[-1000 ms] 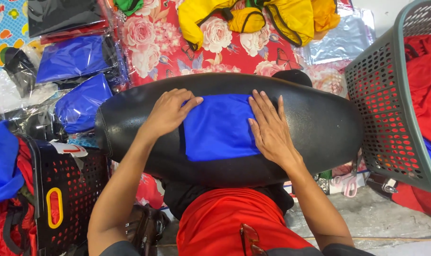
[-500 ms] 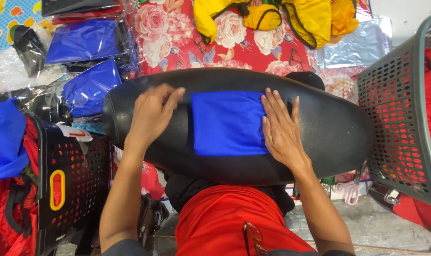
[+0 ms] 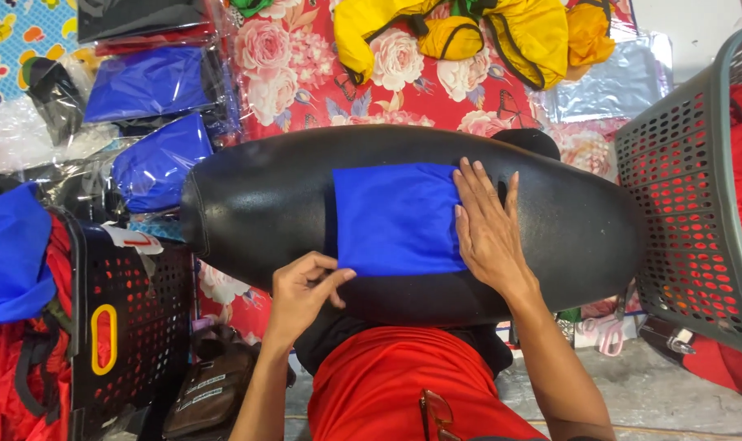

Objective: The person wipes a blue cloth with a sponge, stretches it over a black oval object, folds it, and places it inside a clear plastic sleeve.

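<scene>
Left hand [image 3: 302, 296], lower centre-left of the frame: thumb and forefinger pinch the lower left corner of a folded blue cloth [image 3: 397, 219], the other fingers curled under. Right hand [image 3: 489, 229], centre-right: fingers [image 3: 471, 186] extended, slightly spread, lying flat with the palm pressed on the right edge of the cloth.

Folded blue cloth: a smooth, plain royal-blue rectangle, nearly square, with crisp straight edges and no visible print. It lies flat at the centre of the frame on a black padded seat [image 3: 257, 204]. Its slightly longer axis runs left to right in the frame, along the length of the seat; the edges sit square to the frame, the lower edge nearest the person.

Black padded seat: an elongated, rounded, textured form spanning the middle of the frame left to right, resting over the person's lap, above red shorts [image 3: 387, 384].

Surroundings: red floral sheet [image 3: 306, 73] behind the seat; yellow garments [image 3: 534, 37] at upper centre; blue garments in clear plastic bags [image 3: 155, 82] at upper left; black perforated basket [image 3: 134, 318] at lower left; grey perforated basket [image 3: 689, 204] at right, holding red cloth.
</scene>
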